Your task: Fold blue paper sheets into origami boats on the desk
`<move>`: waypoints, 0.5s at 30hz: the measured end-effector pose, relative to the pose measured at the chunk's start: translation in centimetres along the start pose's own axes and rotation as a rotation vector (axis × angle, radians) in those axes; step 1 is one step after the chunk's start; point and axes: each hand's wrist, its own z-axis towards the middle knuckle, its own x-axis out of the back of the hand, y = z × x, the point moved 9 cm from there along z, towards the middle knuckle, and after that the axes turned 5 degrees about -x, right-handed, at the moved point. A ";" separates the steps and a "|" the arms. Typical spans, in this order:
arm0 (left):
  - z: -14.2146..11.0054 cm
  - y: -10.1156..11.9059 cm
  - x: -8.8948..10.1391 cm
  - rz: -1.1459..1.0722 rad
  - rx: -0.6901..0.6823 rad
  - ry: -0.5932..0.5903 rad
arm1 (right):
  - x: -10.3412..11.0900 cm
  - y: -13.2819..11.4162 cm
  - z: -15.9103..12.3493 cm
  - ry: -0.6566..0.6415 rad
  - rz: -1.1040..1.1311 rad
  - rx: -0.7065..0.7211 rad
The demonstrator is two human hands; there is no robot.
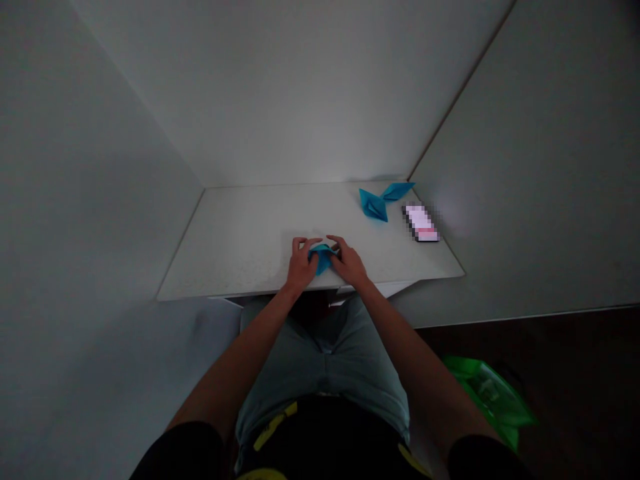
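The left hand (301,263) and right hand (349,261) pinched a folded blue paper (321,259) between them, steadying it above the table (235,243), with two blue paper boats (373,205) set aside near a phone (421,222).

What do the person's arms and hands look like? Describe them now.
The left arm and right arm are bare below black short sleeves. The left hand and right hand wear no gloves.
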 end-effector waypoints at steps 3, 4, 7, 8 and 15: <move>0.5 -1.3 0.6 -0.100 0.027 0.013 | 0.5 0.3 0.0 0.017 0.190 0.045; 0.7 -1.6 0.5 -0.149 0.024 -0.018 | 0.6 0.5 0.1 0.013 0.222 0.053; 0.7 -1.8 -0.6 -0.343 0.011 -0.250 | 0.9 1.5 0.3 0.034 0.245 0.020; 0.5 -1.7 -1.0 -0.395 0.015 -0.330 | 1.0 1.8 0.4 0.048 0.243 0.008; 0.3 -2.9 -0.5 -0.409 0.090 -0.252 | 0.7 0.5 0.0 -0.031 0.240 0.105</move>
